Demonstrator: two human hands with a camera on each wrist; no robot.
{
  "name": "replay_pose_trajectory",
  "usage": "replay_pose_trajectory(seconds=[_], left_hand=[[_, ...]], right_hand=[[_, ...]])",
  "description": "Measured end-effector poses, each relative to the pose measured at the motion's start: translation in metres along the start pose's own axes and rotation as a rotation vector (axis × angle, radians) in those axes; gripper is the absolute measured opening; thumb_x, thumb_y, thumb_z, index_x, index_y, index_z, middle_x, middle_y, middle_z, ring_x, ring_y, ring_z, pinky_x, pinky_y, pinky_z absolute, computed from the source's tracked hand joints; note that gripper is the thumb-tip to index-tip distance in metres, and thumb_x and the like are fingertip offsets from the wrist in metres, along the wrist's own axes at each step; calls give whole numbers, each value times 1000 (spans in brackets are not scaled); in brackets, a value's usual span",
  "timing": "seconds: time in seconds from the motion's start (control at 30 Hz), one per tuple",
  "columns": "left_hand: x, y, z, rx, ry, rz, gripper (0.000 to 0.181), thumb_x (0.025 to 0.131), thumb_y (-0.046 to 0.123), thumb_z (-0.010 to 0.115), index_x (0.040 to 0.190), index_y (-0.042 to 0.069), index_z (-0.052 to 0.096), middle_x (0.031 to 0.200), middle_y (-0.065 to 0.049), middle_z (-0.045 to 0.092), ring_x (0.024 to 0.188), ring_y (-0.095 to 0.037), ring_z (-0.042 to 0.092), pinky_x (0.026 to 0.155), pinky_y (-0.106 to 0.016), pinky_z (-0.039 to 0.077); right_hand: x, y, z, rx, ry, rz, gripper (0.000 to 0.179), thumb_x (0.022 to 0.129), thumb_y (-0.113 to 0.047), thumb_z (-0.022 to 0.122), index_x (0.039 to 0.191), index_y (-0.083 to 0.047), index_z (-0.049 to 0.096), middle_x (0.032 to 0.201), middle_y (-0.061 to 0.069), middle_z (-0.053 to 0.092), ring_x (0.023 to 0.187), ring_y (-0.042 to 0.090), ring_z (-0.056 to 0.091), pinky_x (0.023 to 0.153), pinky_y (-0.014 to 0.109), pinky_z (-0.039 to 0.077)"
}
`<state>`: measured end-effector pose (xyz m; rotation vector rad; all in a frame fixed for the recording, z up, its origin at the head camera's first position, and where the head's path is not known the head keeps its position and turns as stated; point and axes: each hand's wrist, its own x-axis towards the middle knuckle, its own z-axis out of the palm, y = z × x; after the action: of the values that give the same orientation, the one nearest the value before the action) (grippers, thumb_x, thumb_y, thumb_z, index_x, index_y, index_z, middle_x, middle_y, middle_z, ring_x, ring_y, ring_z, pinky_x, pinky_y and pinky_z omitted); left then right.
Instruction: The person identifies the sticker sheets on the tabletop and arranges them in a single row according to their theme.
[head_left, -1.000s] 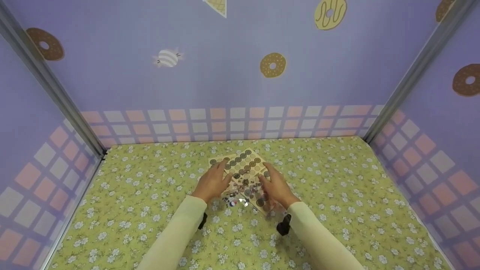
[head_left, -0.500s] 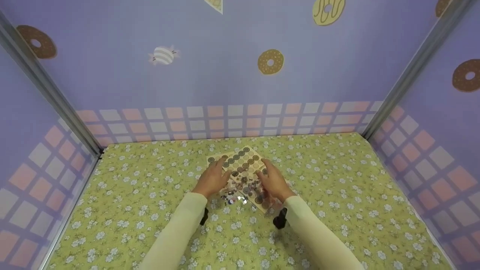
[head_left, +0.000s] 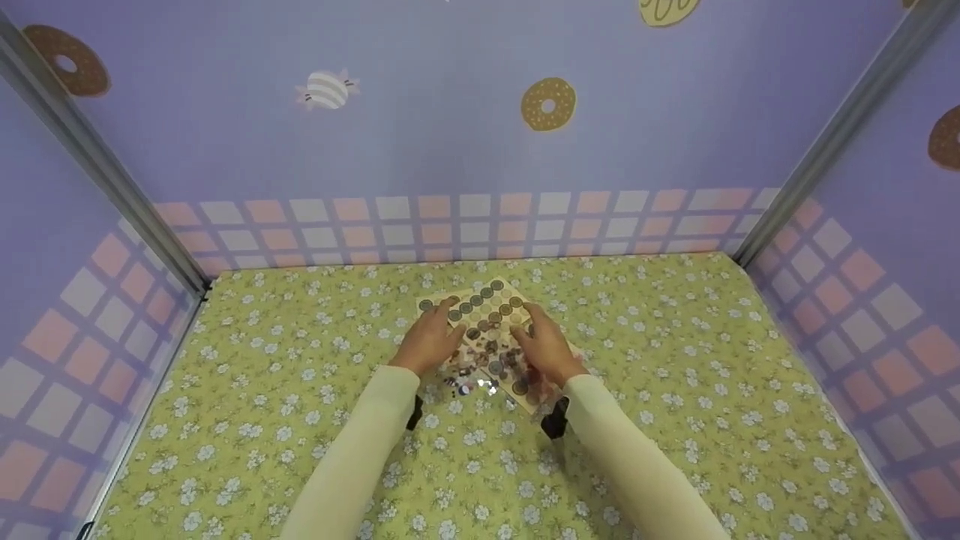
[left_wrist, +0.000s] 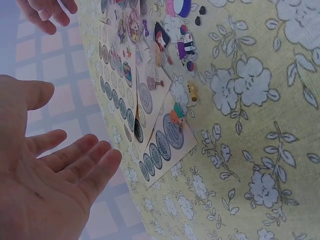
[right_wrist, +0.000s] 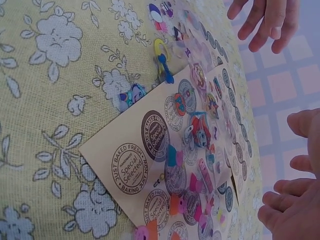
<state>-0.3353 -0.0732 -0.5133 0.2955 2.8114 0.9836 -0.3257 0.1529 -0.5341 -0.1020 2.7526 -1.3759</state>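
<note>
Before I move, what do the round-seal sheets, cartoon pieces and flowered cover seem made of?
Round-seal sheets: probably matte paper, flat and beige without shine. Cartoon pieces: perhaps glossy, clear-edged plastic film; print beneath shows between figures. Flowered cover: likely matte woven fabric; its thread texture shows.

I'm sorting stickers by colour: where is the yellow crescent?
The yellow crescent lies at upper middle in the right wrist view, just above the long blue sticker, by the edge of the label sheet.
</note>
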Motion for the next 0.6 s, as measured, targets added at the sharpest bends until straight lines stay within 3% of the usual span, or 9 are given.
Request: replay_pose_trajectory(seconds=[0.07,0.13,0.27,0.5,0.6], left_hand=[[2,0,0,2,-9,-5,60,101,43,46,153,21,27,150,-15,39,133,-32,46,107,-52,40],[4,-1,1,-2,-12,-19,60,100,43,46,153,22,27,151,-15,38,132,-32,46,107,-52,40],[8,-2,2,-8,-22,-30,60,100,42,47,153,22,27,151,-15,39,128,-31,50,106,-51,42],[15,-6,4,-59,-65,-50,59,101,37,49,153,21,27,148,-17,42,120,-29,56,99,-51,46],[19,-9,3,-49,-74,-51,59,101,34,50,153,21,27,148,-16,43,121,-29,56,99,-50,46]], right_hand=[[3,1,0,-5,-3,8,57,99,-35,53,150,-19,33,133,13,54,101,24,58,93,45,46],[5,2,2,-5,-12,11,57,100,-35,52,151,-19,32,132,12,55,96,22,57,89,44,46],[8,4,3,-3,-13,16,58,100,-32,53,151,-18,31,143,13,48,109,23,57,94,47,47],[13,8,4,-26,-15,51,59,100,-32,53,151,-14,30,122,12,59,98,24,60,84,46,49],[17,8,4,-27,-19,60,60,100,-32,53,151,-13,30,133,13,54,109,26,59,92,47,48]])
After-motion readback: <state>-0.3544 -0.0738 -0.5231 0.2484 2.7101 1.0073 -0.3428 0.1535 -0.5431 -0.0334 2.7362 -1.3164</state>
